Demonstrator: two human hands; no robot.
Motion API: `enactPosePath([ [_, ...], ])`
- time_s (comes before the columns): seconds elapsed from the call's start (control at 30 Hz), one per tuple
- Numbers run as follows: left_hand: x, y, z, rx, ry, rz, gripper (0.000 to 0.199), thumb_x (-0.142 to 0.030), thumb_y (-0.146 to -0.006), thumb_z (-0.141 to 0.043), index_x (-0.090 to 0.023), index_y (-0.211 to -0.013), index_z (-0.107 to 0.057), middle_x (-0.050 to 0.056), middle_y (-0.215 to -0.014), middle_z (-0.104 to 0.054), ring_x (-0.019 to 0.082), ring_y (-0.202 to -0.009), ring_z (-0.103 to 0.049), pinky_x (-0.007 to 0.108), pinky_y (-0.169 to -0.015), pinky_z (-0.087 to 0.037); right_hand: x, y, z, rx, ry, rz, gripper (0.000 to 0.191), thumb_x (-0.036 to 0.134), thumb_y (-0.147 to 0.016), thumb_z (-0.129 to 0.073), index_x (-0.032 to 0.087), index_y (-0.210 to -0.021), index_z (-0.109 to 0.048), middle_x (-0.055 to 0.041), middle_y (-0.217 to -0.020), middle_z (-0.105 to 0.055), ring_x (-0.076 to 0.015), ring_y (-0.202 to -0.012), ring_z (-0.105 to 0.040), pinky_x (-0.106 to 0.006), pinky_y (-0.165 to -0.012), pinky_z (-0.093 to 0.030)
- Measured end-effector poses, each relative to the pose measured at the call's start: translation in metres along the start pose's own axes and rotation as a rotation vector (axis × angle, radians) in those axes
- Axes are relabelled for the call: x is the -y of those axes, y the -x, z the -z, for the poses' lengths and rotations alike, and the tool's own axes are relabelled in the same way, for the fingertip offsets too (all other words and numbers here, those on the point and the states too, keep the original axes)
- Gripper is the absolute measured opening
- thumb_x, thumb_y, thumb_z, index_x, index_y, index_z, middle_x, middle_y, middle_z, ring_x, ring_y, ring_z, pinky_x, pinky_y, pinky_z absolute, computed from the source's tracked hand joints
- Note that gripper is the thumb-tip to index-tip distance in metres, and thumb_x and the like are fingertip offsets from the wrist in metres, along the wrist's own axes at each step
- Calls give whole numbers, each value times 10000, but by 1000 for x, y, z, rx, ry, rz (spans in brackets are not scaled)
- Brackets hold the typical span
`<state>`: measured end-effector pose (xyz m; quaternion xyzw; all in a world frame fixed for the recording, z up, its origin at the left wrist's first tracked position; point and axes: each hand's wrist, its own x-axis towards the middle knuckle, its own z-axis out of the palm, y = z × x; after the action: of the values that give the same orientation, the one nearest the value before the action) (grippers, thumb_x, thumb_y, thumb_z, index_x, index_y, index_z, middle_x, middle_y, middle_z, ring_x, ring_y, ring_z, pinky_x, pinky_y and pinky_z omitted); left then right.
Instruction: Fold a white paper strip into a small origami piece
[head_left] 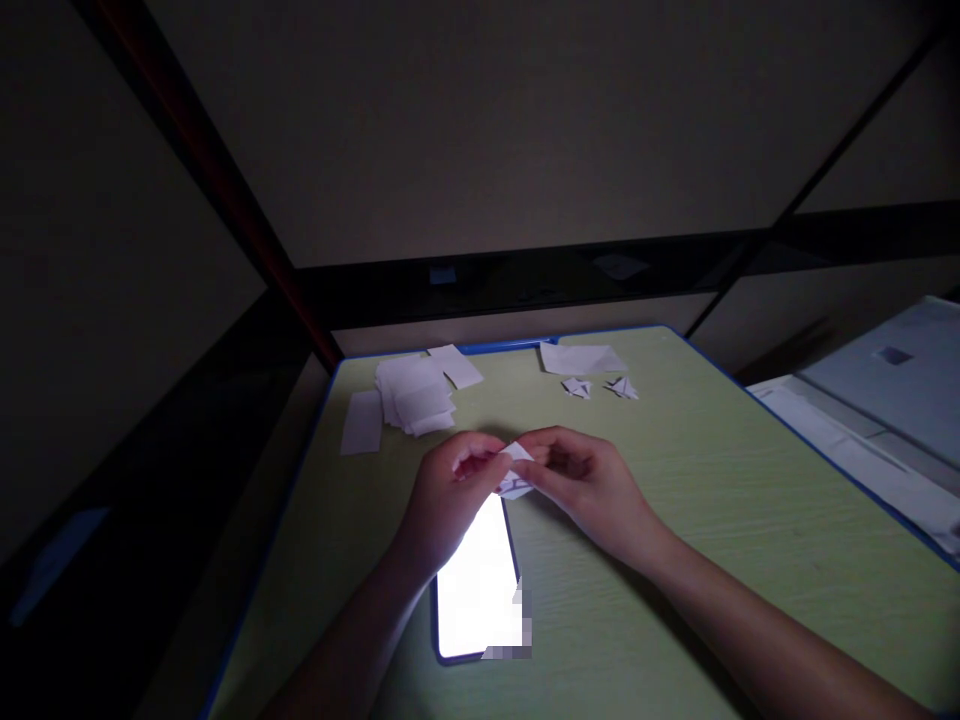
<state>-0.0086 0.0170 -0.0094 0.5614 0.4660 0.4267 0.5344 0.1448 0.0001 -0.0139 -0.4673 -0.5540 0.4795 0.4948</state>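
Observation:
Between my two hands is a small folded piece of white paper (pixel 516 484), held above the top end of a phone. My left hand (pixel 459 485) pinches its left side between thumb and fingers. On the other side, my right hand (pixel 581 480) grips it the same way, thumb in front. The fingers behind the paper are partly hidden. Below them lies the phone (pixel 476 590), its screen glowing bright white, partly covered by my left hand and wrist.
A pile of white paper slips (pixel 416 395) lies at the table's back left. Further right are a paper sheet (pixel 585 358) and two small folded paper shapes, one left (pixel 577 388), one right (pixel 622 387). A closed laptop (pixel 892 360) sits beyond the green table's (pixel 720 480) right edge.

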Motion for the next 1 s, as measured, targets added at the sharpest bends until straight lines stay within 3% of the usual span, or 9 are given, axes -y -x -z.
enactPosePath([
  [0.27, -2, 2, -3, -11, -65, -35, 134, -246, -727, -611, -132, -787, -646, 26, -683, -676, 151, -656, -636, 229, -572, -498, -1, 0, 3, 2, 30, 7, 169, 281, -758, -659, 169, -875, -705, -37, -765, -700, -154, -681, -623, -295, -648, -506],
  [0.57, 5, 2, -3, -24, -178, -84, 143, -266, -763, -592, -144, -738, -662, 25, -681, -686, 137, -626, -627, 218, -566, -481, 1, 1, 4, -5, 31, -54, 186, 327, -750, -664, 146, -794, -664, -7, -655, -623, -119, -588, -546, -235, -531, -424],
  [1.0, -1, 3, -2, 54, -105, -41, 113, -233, -751, -590, -147, -701, -643, 13, -626, -664, 118, -571, -611, 209, -519, -475, 6, 0, 5, 46, -46, -81, 243, 394, -772, -625, 150, -776, -621, -4, -644, -586, -121, -566, -510, -242, -518, -393],
])
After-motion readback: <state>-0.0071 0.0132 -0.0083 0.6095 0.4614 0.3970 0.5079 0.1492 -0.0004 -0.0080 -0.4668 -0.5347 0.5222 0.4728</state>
